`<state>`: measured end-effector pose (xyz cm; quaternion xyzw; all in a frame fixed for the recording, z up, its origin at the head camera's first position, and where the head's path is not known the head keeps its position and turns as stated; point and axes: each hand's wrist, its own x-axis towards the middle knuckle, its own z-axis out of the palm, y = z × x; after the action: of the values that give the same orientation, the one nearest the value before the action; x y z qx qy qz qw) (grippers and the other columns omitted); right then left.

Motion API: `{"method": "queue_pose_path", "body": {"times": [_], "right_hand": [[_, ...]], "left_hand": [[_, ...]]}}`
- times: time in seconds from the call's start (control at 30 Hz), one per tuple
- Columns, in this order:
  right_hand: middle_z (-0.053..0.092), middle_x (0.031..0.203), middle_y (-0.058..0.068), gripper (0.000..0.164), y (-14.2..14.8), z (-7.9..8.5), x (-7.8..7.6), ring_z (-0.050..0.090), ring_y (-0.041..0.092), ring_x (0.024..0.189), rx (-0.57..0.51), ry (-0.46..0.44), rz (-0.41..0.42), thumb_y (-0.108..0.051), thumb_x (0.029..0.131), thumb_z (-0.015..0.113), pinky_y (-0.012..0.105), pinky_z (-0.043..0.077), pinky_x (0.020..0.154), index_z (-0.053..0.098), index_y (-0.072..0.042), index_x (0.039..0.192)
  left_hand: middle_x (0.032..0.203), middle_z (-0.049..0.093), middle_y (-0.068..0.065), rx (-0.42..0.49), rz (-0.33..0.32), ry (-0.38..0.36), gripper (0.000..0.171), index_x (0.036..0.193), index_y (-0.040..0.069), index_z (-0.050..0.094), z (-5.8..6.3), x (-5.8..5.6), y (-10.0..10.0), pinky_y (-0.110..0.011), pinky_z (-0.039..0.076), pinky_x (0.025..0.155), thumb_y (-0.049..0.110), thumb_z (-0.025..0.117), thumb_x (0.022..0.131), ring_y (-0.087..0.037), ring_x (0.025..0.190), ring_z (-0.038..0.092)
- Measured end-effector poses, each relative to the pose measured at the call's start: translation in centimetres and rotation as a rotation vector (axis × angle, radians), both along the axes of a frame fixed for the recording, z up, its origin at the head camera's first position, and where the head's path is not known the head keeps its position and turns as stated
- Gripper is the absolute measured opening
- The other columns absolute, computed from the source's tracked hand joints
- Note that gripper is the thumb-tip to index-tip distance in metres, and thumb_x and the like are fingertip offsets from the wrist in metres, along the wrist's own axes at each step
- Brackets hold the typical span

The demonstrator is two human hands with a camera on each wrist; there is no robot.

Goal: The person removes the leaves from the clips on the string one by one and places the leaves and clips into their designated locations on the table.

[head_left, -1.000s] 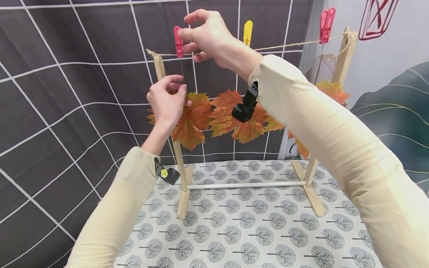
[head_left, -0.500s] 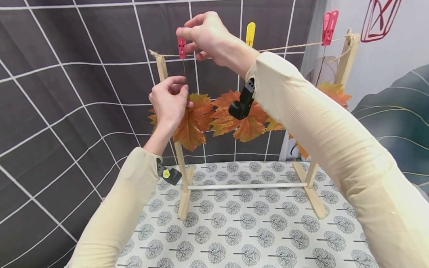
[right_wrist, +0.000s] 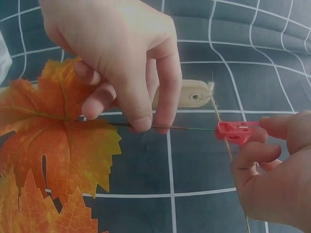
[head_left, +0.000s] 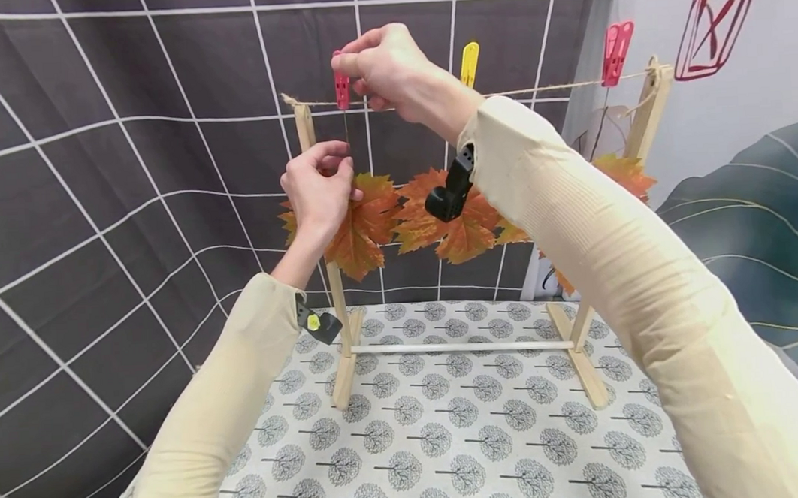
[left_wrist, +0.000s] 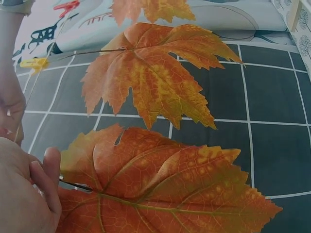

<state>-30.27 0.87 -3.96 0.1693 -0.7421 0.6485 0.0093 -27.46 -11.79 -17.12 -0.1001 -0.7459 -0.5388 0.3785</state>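
Observation:
My left hand (head_left: 318,189) pinches the thin stem (right_wrist: 158,127) of an orange maple leaf (head_left: 361,236) between thumb and index finger. At the stem's top end is a pink clothespin (head_left: 341,83), sitting on the twine (right_wrist: 232,162) near the left post. The thumb and fingers of my right hand (head_left: 396,72) pinch that clothespin by its handle end, as the right wrist view shows. Another maple leaf (left_wrist: 150,73) hangs beside the first by its stem. A yellow clothespin (head_left: 470,63) is on the twine above it, its lower end behind my right wrist.
The wooden stand (head_left: 337,305) has two posts joined by a white rod (head_left: 458,347) low down. More leaves hang to the right, one below another pink clothespin (head_left: 617,53). My right forearm covers part of them. A tree-patterned cloth (head_left: 436,442) lies underneath.
The raised index finger of my right hand has come down, and the fingers have closed on the pink clothespin. My left hand keeps its pinch on the stem. The head view has shifted slightly.

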Motion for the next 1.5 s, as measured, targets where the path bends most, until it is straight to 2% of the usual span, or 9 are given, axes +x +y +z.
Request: {"method": "queue_pose_path", "body": {"times": [0.27,0.43,0.87,1.5], "right_hand": [[0.055,0.098,0.002,0.018,-0.04,0.16,0.0,0.043,0.013,0.06,0.004,0.001,0.025,-0.011,0.097,0.065,0.021,0.03,0.04,0.059,-0.007,0.114],[0.055,0.096,0.002,0.017,-0.09,0.25,0.1,0.042,0.012,0.061,0.013,0.011,0.034,-0.012,0.098,0.065,0.022,0.028,0.041,0.06,-0.008,0.114],[0.054,0.089,0.005,0.014,-0.23,0.19,0.26,0.044,0.014,0.062,0.007,0.055,0.007,-0.012,0.097,0.065,0.022,0.031,0.041,0.061,-0.009,0.111],[0.056,0.092,0.002,0.013,-0.37,0.32,0.86,0.045,0.013,0.064,0.002,0.1,-0.035,-0.014,0.098,0.065,0.022,0.033,0.043,0.063,-0.012,0.11]], "left_hand": [[0.09,0.071,-0.011,0.016,0.006,-0.01,0.018,0.108,0.005,0.075,0.05,-0.15,0.08,-0.018,0.054,0.056,0.007,0.065,0.093,-0.004,0.048,0.063],[0.089,0.072,-0.01,0.013,0.014,0.002,0.018,0.108,0.005,0.075,0.15,-0.17,0.02,-0.019,0.054,0.055,0.008,0.065,0.093,-0.005,0.048,0.063],[0.087,0.072,-0.01,0.03,0.018,0.015,0.018,0.106,0.004,0.076,0.31,-0.01,-0.15,-0.019,0.054,0.053,0.008,0.065,0.093,-0.004,0.047,0.062],[0.089,0.072,-0.01,0.046,0.005,-0.013,0.019,0.108,0.004,0.076,0.21,0.09,-0.23,-0.02,0.054,0.053,0.008,0.065,0.093,-0.008,0.048,0.063]]}}
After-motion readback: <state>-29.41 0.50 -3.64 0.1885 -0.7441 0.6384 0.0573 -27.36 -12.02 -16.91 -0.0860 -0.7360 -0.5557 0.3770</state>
